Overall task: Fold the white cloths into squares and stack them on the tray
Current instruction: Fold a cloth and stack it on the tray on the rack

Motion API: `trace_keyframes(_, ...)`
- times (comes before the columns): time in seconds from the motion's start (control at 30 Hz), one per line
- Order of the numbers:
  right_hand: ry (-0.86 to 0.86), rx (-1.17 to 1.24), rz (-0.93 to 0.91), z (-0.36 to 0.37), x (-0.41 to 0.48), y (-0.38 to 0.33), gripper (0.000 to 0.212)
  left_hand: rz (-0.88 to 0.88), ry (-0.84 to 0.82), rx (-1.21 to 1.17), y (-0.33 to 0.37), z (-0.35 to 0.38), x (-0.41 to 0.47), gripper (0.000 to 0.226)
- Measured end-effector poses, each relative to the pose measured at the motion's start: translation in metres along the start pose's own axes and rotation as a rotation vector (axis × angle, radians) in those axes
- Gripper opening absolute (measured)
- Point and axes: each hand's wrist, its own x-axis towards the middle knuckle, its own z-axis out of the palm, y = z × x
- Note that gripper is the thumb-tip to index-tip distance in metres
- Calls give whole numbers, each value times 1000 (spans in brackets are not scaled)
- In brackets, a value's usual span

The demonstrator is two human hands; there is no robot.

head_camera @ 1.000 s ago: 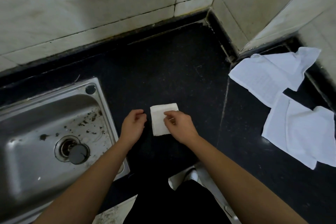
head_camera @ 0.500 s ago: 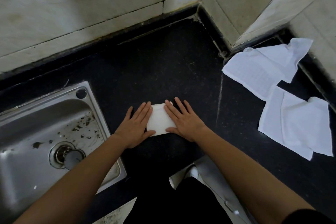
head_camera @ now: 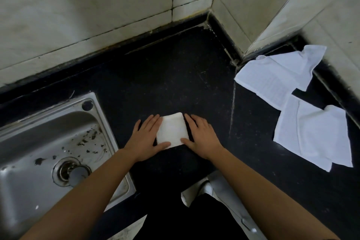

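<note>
A small folded white cloth (head_camera: 171, 131) lies flat on the black counter (head_camera: 171, 76), a neat square in front of me. My left hand (head_camera: 147, 138) rests flat along its left edge, fingers straight, thumb touching the near corner. My right hand (head_camera: 200, 138) lies flat against its right edge in the same way. Two unfolded white cloths lie at the right: one (head_camera: 276, 78) near the wall corner, the other (head_camera: 315, 138) closer to me and overlapping it. No tray is in view.
A steel sink (head_camera: 48, 142) with a drain plug and dark specks sits at the left. Tiled walls (head_camera: 97, 6) close the back and the right, forming a corner. The counter's front edge runs just below my forearms.
My hands went from pinching the cloth's edges to lying flat on both sides of it, and have slid slightly outward, baring more of the folded square.
</note>
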Motion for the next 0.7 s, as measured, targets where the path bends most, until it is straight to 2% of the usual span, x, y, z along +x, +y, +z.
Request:
trace_keyframes(0.07, 98, 133, 109, 3, -8, -5, 72, -88, 126, -142, 8, -1, -3, 88)
trace_keyframes(0.17, 30, 361, 334, 4, -10, -9, 54, -242, 241, -279, 23, 0, -6, 66)
trace_keyframes(0.23, -29, 486, 442, 2, -7, -8, 38, -316, 226, -302, 30, -2, -8, 59)
trace_keyframes(0.3, -73, 513, 472, 2, -5, -6, 23, -352, 160, -288, 31, -2, -11, 56)
trace_keyframes(0.43, -53, 576, 429, -8, -9, -3, 7, -388, 40, -286, 26, -4, -14, 62)
trace_keyframes(0.57, 12, 540, 252, -28, -21, -5, 2, -381, 52, -336, 32, -11, -12, 73)
trace_keyframes(0.7, 54, 397, 87, -46, -41, -6, 4, -187, 104, -320, 54, -30, 1, 86)
